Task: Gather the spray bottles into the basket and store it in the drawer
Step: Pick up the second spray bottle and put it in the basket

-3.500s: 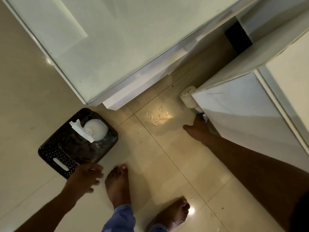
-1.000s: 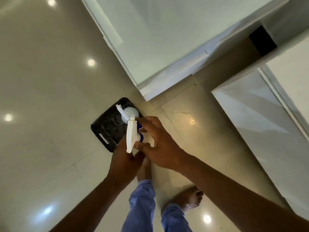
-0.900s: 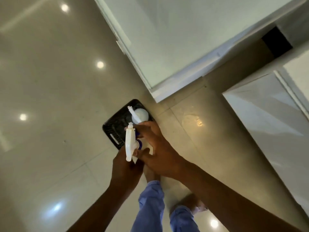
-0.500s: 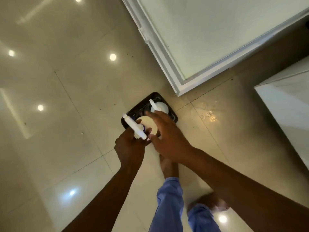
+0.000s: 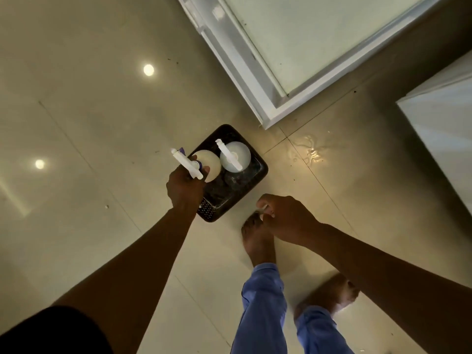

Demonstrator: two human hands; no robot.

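Observation:
A dark perforated basket [image 5: 251, 186] sits on the tiled floor, seen from above. One white spray bottle [image 5: 234, 156] stands upright in its far right part. My left hand [image 5: 185, 189] is shut on the neck of a second white spray bottle [image 5: 208, 163] with a blue collar. It holds that bottle upright over the basket's left side. My right hand [image 5: 287, 218] hovers to the right of the basket near my foot, fingers curled, with a small pale bit at the fingertips that I cannot make out.
A white-framed cabinet panel [image 5: 268, 98] juts out just beyond the basket. Another white unit [image 5: 444, 129] stands at the right. My bare feet [image 5: 258, 241] and blue trouser legs are below the basket. Glossy floor with light reflections spreads left.
My right hand has let go of the second bottle and pulled back to the right. My left hand has carried that bottle alone down over the basket beside the first one.

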